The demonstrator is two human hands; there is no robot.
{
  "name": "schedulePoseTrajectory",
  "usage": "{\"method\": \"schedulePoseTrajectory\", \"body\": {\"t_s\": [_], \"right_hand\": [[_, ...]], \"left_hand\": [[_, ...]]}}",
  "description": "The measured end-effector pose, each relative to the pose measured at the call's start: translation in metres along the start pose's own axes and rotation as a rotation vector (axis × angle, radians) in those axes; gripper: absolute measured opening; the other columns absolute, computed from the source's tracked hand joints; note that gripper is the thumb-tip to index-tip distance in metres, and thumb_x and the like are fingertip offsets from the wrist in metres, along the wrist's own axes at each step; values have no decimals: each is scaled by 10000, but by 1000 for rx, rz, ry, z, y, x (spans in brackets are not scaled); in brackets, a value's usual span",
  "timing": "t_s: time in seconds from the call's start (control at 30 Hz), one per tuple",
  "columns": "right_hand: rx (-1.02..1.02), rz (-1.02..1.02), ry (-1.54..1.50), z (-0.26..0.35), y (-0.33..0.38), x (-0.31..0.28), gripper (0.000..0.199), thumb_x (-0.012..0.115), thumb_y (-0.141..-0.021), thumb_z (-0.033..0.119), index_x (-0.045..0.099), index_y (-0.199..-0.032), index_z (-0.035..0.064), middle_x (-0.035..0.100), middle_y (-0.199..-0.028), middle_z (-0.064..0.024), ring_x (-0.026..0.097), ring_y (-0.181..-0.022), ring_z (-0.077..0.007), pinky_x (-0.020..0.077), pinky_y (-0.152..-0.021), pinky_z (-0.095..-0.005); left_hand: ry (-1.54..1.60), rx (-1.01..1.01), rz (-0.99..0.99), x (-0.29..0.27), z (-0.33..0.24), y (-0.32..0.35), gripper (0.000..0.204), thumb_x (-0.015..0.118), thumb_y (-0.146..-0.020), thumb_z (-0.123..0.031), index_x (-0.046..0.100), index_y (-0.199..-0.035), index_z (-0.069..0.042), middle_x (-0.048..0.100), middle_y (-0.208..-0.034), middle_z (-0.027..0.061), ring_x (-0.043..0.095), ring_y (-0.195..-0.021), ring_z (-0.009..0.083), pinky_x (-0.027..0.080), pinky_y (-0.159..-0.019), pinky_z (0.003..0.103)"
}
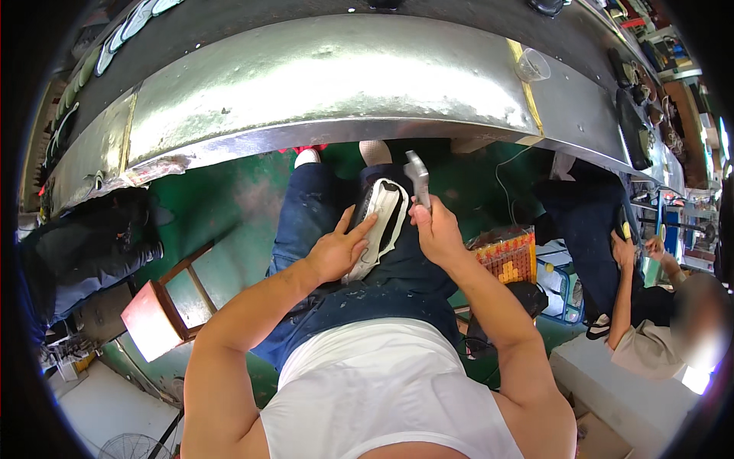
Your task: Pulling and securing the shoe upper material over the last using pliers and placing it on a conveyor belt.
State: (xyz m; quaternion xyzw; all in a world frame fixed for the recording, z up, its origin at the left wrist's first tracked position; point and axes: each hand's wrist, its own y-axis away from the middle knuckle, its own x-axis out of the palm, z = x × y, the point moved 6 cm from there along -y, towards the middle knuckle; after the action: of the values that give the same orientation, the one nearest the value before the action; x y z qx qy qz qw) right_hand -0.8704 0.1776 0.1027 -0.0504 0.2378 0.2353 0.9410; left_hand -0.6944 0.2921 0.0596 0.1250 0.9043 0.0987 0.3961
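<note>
A shoe (388, 200) with a pale rim and a dark inside lies across my lap, its length pointing away from me. My left hand (342, 249) grips its left side, with fingers stretched over the pale edge. Just to the right, my right hand (439, 234) is closed around a hammer (418, 174). The grey metal head is raised beside the shoe's far end and does not touch it. Most of the hammer's handle is hidden in my fist.
A metal-topped bench (329, 73) spans the far side, with a clear plastic cup (532, 66) on it. Shoe parts (126, 30) lie at its far left. A wooden stool (157, 317) stands left, a patterned red-orange bag (505, 256) right. A co-worker (650, 329) sits at the right.
</note>
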Motion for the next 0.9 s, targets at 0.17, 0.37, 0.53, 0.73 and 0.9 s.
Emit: {"method": "schedulePoseTrajectory", "body": {"t_s": [0.17, 0.37, 0.53, 0.73, 0.9], "right_hand": [[317, 539, 108, -8, 4, 14, 425, 455, -1024, 336, 581, -981, -67, 653, -833, -271, 623, -837, -483, 487, -760, -499], [219, 457, 296, -27, 5, 19, 432, 474, -1015, 356, 578, -957, -59, 656, -843, -268, 630, -828, -478, 493, -754, -506], [-50, 317, 374, 11, 6, 18, 417, 488, -1004, 362, 572, -947, -42, 660, -864, -271, 638, -823, -466, 502, -742, -519], [29, 497, 461, 6, 15, 26, 412, 492, -1000, 368, 584, -951, -30, 669, -869, -264, 646, -833, -452, 506, -755, -520], [107, 558, 489, 8, 24, 24, 430, 480, -1005, 375, 591, -975, -38, 669, -871, -265, 645, -852, -449, 502, -767, -519]], "left_hand": [[21, -18, 12, -1, 4, -1, 554, 479, -1005, -280, 302, -1530, -279, 238, -1520, 349, 653, -925, 492, 541, -884, 478], [49, 4, 25, 1, 2, 2, 547, 487, -1003, -281, 319, -1523, -294, 222, -1526, 347, 647, -949, 491, 538, -892, 476], [56, -5, 65, -4, -3, -1, 538, 488, -1003, -285, 332, -1518, -298, 192, -1539, 341, 646, -953, 491, 539, -897, 471], [21, 30, 113, -1, -11, 4, 539, 486, -1000, -297, 333, -1517, -317, 157, -1539, 360, 637, -971, 495, 528, -915, 474], [520, -259, -219, 13, 12, 32, 603, 484, -1009, -308, 282, -1543, -114, 395, -1429, 379, 537, -1222, 475, 435, -1043, 394]]}}
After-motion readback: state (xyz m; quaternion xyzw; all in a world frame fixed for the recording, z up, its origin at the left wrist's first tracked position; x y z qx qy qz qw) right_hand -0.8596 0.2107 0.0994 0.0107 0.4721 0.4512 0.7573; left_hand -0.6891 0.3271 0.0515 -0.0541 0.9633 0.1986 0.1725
